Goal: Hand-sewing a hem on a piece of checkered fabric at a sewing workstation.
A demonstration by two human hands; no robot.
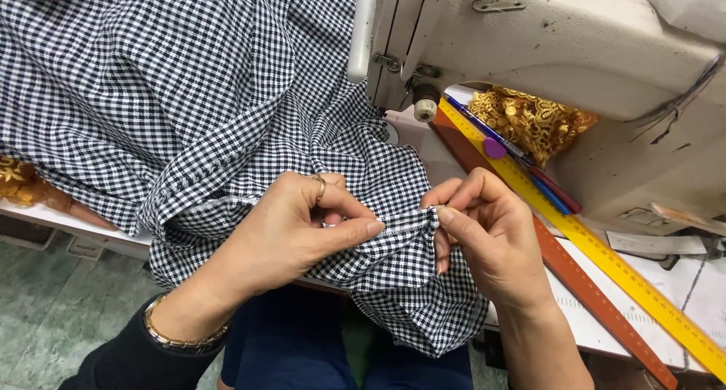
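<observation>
A black-and-white checked cloth lies bunched over the table and hangs off its front edge. My left hand, with a ring and a gold bracelet, pinches a folded, stitched edge of the cloth between thumb and fingers. My right hand pinches the same edge a little to the right, at the fold's end. The two hands are close together, with the seam stretched between them.
A cream sewing machine stands at the back right. A yellow ruler and a red-brown ruler lie diagonally on the white table, with pens and gold lace by the machine. Green floor tiles lie at the left.
</observation>
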